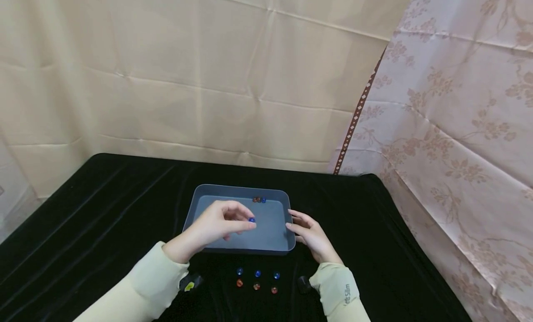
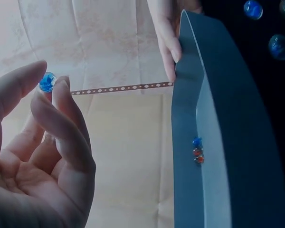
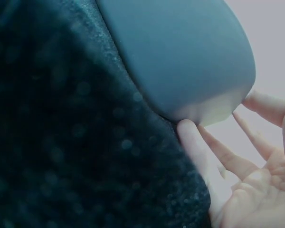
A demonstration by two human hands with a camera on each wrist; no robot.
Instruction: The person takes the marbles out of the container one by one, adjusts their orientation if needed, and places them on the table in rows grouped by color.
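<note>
My left hand (image 1: 222,222) pinches a blue glass marble (image 2: 47,82) between thumb and fingertips, held above the grey-blue tray (image 1: 241,255). At the tray's right end, my right hand (image 1: 310,234) rests its fairly straight fingers against the outer wall, with the thumb up at the rim. In the right wrist view those fingertips (image 3: 186,127) touch the tray's rounded corner. Inside the tray, along its far wall, a blue marble (image 1: 263,200) sits in a short row with two orange-brown marbles (image 1: 255,200).
In front of the tray, three blue marbles (image 1: 257,273) form a row on the black cloth (image 1: 125,206), with three reddish-orange marbles (image 1: 257,287) in a row nearer me. A beige curtain (image 1: 208,81) hangs behind the table, a floral one (image 1: 458,127) at the right.
</note>
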